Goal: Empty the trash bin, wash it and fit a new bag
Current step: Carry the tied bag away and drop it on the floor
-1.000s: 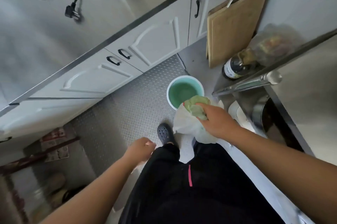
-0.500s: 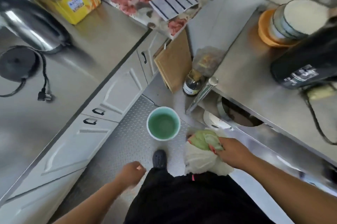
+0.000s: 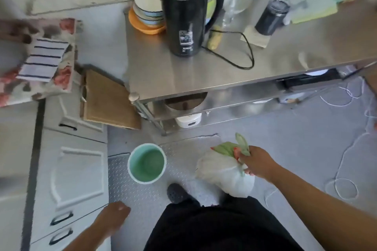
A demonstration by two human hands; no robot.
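A round mint-green trash bin [image 3: 146,163] stands upright on the metal floor plate, with no bag inside it. To its right, my right hand [image 3: 256,164] grips the gathered neck of a full white trash bag [image 3: 224,173], green bits poking out at the top. The bag hangs above the floor beside my leg, apart from the bin. My left hand [image 3: 114,219] hangs low at the left, fingers loosely curled, holding nothing.
White cabinets with black handles [image 3: 61,218] line the left. A steel table [image 3: 224,67] ahead carries a black kettle [image 3: 185,11] with cord and stacked bowls [image 3: 146,9]. A wooden board [image 3: 108,101] leans on the cabinet. White string [image 3: 344,169] loops across the floor at right.
My view has tilted up and to the right, bringing the steel table top into sight. The bag in my right hand has moved right, away from the bin. The bin stays put.
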